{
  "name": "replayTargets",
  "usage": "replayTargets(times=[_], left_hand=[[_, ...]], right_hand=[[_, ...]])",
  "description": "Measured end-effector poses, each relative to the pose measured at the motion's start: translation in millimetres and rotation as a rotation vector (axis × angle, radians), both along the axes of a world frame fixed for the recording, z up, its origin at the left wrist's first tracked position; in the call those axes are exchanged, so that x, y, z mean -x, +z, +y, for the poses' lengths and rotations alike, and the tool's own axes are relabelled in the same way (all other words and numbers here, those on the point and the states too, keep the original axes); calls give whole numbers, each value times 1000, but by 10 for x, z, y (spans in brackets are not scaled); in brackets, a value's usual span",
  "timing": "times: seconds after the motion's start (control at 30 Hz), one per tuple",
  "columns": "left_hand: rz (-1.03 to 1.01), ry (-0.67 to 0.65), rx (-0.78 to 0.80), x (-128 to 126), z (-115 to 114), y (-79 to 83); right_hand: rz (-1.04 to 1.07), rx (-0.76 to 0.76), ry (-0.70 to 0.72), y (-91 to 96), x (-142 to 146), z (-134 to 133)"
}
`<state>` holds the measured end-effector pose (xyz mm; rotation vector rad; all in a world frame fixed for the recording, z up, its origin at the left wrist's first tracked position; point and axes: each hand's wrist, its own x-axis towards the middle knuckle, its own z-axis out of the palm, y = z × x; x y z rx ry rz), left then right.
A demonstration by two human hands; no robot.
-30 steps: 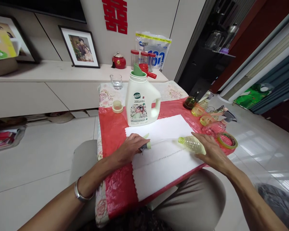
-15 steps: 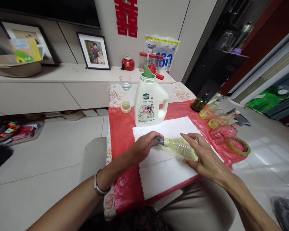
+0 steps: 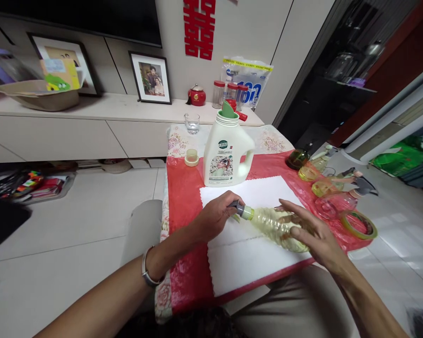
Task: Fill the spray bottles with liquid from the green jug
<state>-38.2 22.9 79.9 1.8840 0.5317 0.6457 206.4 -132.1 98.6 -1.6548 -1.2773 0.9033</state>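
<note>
A clear ribbed spray bottle (image 3: 268,224) with a yellowish tint lies aslant over the white scalloped sheet (image 3: 246,267), its grey spray head toward the left. My left hand (image 3: 218,213) is closed around that spray head. Over the bottle's base end, my right hand (image 3: 312,230) has its fingers spread apart; whether any fingertip touches the bottle I cannot tell. Behind the sheet stands a white detergent jug (image 3: 223,152), uncapped, with a green spout (image 3: 227,110) in its neck. To its left sits a pale cap (image 3: 191,157).
A glass mug (image 3: 192,124) stands at the table's back edge. Several spray bottles, including a pink one (image 3: 333,205), and a tape roll (image 3: 358,225) line the right side. Red plastic (image 3: 186,225) covers the floral tablecloth. Jars and a red pot (image 3: 197,96) stand on the cabinet behind.
The bottle's base end has swung down and to the right, toward me. My right hand has shifted right and its fingers have spread wider. My left hand still grips the spray head.
</note>
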Motion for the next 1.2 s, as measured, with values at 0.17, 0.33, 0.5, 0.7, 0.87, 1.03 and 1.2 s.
replayTargets(times=[0.17, 0.33, 0.5, 0.7, 0.87, 1.03, 1.2], left_hand=[[10, -38, 78, 5, -23, -108], [-32, 85, 490, -13, 12, -184], [-70, 96, 477, 16, 44, -132], [-64, 44, 144, 94, 63, -52], [35, 77, 500, 106, 99, -74], [6, 20, 132, 157, 73, -57], [-50, -40, -227, 350, 44, 17]], right_hand=[[436, 251, -172, -172, 185, 123], [281, -87, -177, -265, 327, 10], [-15, -182, -98, -190, 289, -39], [481, 331, -35, -83, 207, 16], [-343, -254, 16, -76, 224, -37], [-37, 68, -110, -82, 299, 50], [392, 468, 37, 39, 146, 151]])
